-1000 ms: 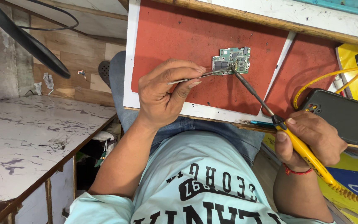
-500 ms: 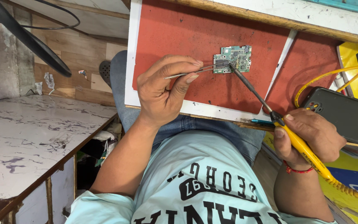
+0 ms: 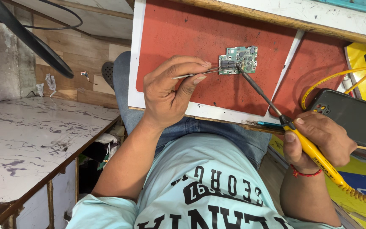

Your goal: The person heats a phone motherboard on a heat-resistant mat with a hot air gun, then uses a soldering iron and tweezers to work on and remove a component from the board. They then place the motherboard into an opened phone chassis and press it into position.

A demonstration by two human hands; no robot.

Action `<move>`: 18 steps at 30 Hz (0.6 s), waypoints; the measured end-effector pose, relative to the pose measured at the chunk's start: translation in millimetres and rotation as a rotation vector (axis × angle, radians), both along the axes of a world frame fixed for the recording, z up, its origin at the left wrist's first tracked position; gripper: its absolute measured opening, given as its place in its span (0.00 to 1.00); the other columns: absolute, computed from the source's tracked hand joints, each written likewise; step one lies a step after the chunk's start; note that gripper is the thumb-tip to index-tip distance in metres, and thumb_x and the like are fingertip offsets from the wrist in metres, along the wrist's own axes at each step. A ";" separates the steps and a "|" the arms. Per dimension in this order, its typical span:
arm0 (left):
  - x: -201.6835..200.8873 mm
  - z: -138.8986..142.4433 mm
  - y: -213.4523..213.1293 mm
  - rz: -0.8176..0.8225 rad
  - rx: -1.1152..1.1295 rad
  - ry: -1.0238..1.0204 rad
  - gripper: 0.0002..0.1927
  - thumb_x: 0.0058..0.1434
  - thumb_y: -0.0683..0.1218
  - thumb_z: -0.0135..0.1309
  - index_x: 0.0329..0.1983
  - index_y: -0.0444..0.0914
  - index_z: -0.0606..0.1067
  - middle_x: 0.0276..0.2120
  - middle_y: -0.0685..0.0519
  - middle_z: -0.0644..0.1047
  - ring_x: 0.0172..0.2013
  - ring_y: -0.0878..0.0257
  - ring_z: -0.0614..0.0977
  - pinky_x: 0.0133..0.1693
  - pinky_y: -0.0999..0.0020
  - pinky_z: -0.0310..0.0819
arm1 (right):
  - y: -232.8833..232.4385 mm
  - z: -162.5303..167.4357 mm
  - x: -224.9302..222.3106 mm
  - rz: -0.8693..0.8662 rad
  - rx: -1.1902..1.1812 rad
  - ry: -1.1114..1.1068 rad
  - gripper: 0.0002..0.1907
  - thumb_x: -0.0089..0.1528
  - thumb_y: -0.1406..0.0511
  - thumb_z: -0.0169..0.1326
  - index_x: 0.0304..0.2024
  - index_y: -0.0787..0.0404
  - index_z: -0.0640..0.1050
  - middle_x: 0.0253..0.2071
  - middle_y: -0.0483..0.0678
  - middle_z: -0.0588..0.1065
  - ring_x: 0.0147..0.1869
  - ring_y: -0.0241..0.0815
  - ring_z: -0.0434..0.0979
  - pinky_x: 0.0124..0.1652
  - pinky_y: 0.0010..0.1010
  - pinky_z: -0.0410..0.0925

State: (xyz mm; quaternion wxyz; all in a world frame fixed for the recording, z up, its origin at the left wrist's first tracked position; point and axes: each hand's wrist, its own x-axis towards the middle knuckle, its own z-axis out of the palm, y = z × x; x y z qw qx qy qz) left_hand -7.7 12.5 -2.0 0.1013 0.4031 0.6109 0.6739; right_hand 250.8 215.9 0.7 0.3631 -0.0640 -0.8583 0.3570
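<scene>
A small green circuit board (image 3: 239, 59) lies on a red mat (image 3: 178, 34). My left hand (image 3: 170, 91) pinches metal tweezers (image 3: 200, 73) whose tips rest on the board's left edge. In my right hand (image 3: 318, 140) is a yellow-handled soldering iron (image 3: 314, 152); its dark shaft runs up and left, and the tip touches the board near the tweezers' tips.
A dark phone (image 3: 352, 116) lies face down right of the mat, beside a looping yellow cable (image 3: 331, 76). A thin blue-green tool (image 3: 267, 124) rests at the bench's near edge. A marble-patterned table (image 3: 30, 140) stands to the left. A black cable (image 3: 26, 38) hangs at top left.
Both hands hold almost still. The tweezers and the iron's tip stay on the board, with only slight shifts.
</scene>
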 end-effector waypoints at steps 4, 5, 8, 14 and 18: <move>-0.4 0.2 -0.1 0.009 -0.008 0.001 0.06 0.73 0.39 0.58 0.52 0.36 0.77 0.49 0.48 0.82 0.47 0.61 0.86 0.49 0.71 0.85 | -1.3 -1.2 0.1 -0.020 -0.009 0.015 0.12 0.67 0.66 0.61 0.40 0.72 0.76 0.34 0.58 0.77 0.32 0.48 0.80 0.39 0.36 0.78; -0.1 0.4 -0.2 0.009 -0.008 0.000 0.07 0.73 0.39 0.58 0.52 0.36 0.77 0.49 0.48 0.81 0.47 0.60 0.86 0.49 0.71 0.84 | -2.0 -1.5 -0.1 -0.032 -0.021 0.026 0.12 0.67 0.66 0.61 0.40 0.71 0.76 0.35 0.58 0.77 0.32 0.49 0.81 0.40 0.36 0.78; 0.0 1.2 -0.1 0.013 -0.009 0.004 0.07 0.73 0.39 0.58 0.52 0.36 0.77 0.49 0.48 0.81 0.47 0.60 0.86 0.49 0.71 0.84 | -0.9 -1.7 -1.6 -0.034 -0.007 0.024 0.12 0.67 0.66 0.60 0.40 0.72 0.76 0.35 0.59 0.77 0.33 0.49 0.81 0.40 0.38 0.78; -0.1 1.4 -0.1 0.015 -0.009 0.005 0.07 0.73 0.39 0.59 0.52 0.36 0.77 0.48 0.48 0.82 0.47 0.60 0.86 0.49 0.71 0.84 | -1.2 -0.5 -1.8 -0.043 -0.005 0.021 0.12 0.67 0.66 0.61 0.39 0.71 0.76 0.33 0.58 0.77 0.33 0.48 0.81 0.40 0.36 0.78; -0.1 0.9 -0.5 0.019 -0.014 0.009 0.07 0.73 0.39 0.59 0.52 0.36 0.77 0.48 0.48 0.82 0.47 0.60 0.86 0.49 0.71 0.84 | -0.8 0.1 -2.5 -0.050 0.034 0.006 0.11 0.67 0.66 0.61 0.39 0.70 0.76 0.32 0.59 0.77 0.33 0.49 0.81 0.42 0.37 0.78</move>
